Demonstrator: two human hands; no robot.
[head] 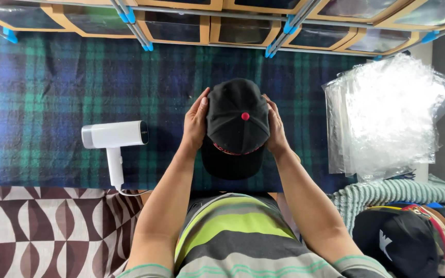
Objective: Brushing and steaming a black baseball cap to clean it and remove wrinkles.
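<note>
- My left hand (195, 123) and right hand (276, 126) are clamped on the two sides of a black cap (237, 128), palms pressed flat to the crown, brim pointing back at me.
- Cap sits mid-tabletop near the front edge, on the plaid blanket (42, 82); I judge it's mid-handling: being shaped or checked, not yet bagged.
- Cap: matte black fabric, rounded panelled crown, red top button, red stitching above the stiff curved brim.
- White steamer (114, 141) lies untouched on its side near the front left edge: smooth plastic, barrel plus handle, thin cord.
- Stack of clear bags (387, 113) at the right edge: crinkly, glossy film, none opened that I can see.
- Pile of caps (413, 237) off the front right corner, looks yet to be done.
- Blanket is fuzzy, green-blue check.
</note>
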